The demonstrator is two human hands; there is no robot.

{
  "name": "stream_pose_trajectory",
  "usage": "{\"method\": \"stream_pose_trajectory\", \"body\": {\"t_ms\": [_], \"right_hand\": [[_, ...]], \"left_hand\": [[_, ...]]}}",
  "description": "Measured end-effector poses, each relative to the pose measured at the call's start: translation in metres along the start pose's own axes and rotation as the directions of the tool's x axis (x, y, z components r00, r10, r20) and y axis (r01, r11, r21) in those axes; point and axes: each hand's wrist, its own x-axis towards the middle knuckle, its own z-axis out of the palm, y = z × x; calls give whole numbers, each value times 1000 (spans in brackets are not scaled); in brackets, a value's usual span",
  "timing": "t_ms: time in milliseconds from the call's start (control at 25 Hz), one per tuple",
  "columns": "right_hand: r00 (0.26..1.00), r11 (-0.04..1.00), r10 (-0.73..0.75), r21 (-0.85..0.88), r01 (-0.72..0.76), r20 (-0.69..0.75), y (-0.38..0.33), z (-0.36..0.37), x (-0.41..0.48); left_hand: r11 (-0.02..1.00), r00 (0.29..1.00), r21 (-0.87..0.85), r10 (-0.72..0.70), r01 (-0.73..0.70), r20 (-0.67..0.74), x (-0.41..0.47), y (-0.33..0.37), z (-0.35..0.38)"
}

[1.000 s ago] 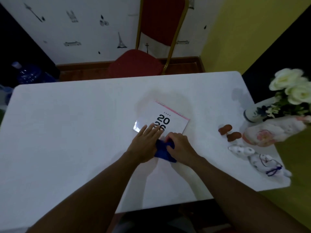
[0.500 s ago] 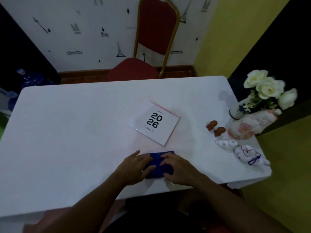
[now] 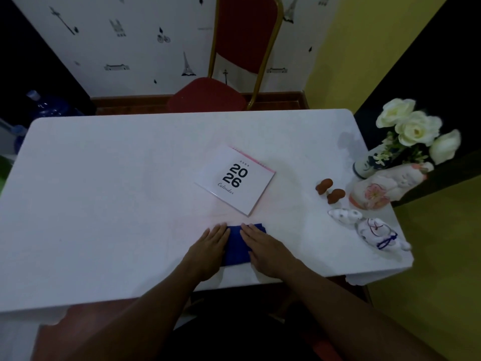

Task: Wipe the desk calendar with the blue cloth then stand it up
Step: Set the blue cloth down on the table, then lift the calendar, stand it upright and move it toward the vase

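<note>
A white desk calendar (image 3: pixel 235 179) printed "2026" lies flat on the white table (image 3: pixel 104 194), turned at an angle, its pink spiral edge away from me. The folded blue cloth (image 3: pixel 237 247) lies on the table just in front of it, near the front edge. My left hand (image 3: pixel 208 250) rests flat on the cloth's left side and my right hand (image 3: pixel 266 250) flat on its right side, fingers stretched out, pressing it down. Both hands are a short way from the calendar and do not touch it.
At the table's right end stand a vase of white flowers (image 3: pixel 413 136), a white and pink ceramic figure (image 3: pixel 385 186), two small brown figures (image 3: pixel 330 190) and two white ceramic animals (image 3: pixel 364 225). A red chair (image 3: pixel 234 74) stands behind the table. A blue water bottle (image 3: pixel 49 105) sits at far left.
Both hands have drawn the blue cloth off the calendar toward me onto the bare table and now lie flat on it. The calendar's cover is fully uncovered.
</note>
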Motion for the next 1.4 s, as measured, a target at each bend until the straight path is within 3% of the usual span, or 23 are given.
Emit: {"method": "stream_pose_trajectory", "body": {"t_ms": [120,280,440,520,800,960,1160,1400], "right_hand": [[990,987,69,155,-49,-125,1,-14,10],[916,922,316,307,-236,-245,7,-30,34],[718,690,671,510,-514,-183,16,-44,66],[648,586,751,581,-565,-126,22,-48,81],[535,449,841,661,-601,-84,31,-51,109],[516,422,852,696,-581,-87,28,-50,110],[456,246,890,838,-486,3,24,-49,115],[446,184,895,894,-409,20,24,-57,109]], "left_hand": [[991,999,-129,-24,19,-37,11,3,-31],[975,986,-203,-112,85,-125,34,-3,-69],[945,966,-304,-183,122,-181,62,-21,-94],[916,957,-369,-231,154,-174,77,-30,-103],[856,941,-454,-324,246,-101,114,-64,-115],[795,926,-520,-378,314,-18,129,-68,-117],[699,872,-642,-480,314,-96,131,-63,-119],[615,834,-720,-544,322,-92,119,-62,-122]]}}
